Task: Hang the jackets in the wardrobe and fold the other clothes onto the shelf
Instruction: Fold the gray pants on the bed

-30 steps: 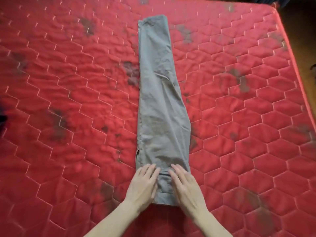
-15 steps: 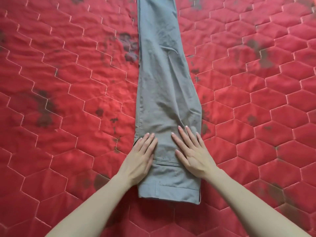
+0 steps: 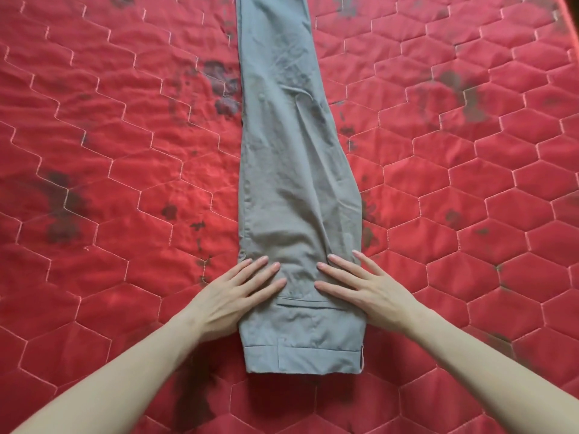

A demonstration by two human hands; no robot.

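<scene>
Grey cotton trousers (image 3: 291,189), folded lengthwise into one long strip, lie flat at the centre of a red quilted mattress (image 3: 119,158) with hexagon stitching and dark stains, waistband at six o'clock, legs running off toward twelve. The left hand (image 3: 232,296) presses flat at the strip's seven o'clock edge, fingers straight and spread; the right hand (image 3: 369,289) presses likewise at five o'clock.

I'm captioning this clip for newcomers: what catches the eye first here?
The grey trousers, folded lengthwise, run down the middle of the red quilted mattress, waistband nearest the camera. The left hand and right hand press flat on them just above the waistband. Dark stains dot the mattress.
</scene>
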